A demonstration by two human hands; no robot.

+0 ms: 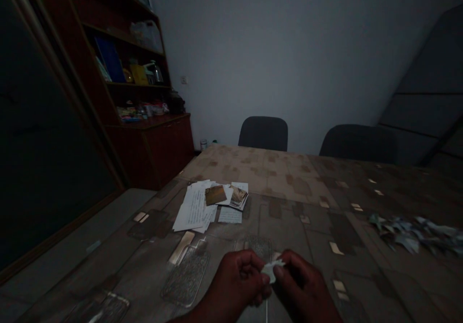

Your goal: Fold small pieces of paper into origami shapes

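Note:
Both hands meet low in the view, above the near part of the table (289, 217). Between them is a small pale piece of folded paper (268, 271). My left hand (240, 279) pinches its left side between thumb and curled fingers. On its right side, the thumb and fingers of my right hand (300, 279) are closed on the same paper. The fingers cover part of it, and the dim light hides its finer folds. Farther off at the right lies a pile of folded or crumpled papers (412, 234), apart from both hands.
Handwritten sheets (190, 209) lie left of centre with picture cards (215, 195) on top. A patterned cloth covers the table. Two dark chairs, one a grey chair (263, 132), stand along the far edge. A wooden cabinet (155, 142) with filled shelves stands at the left.

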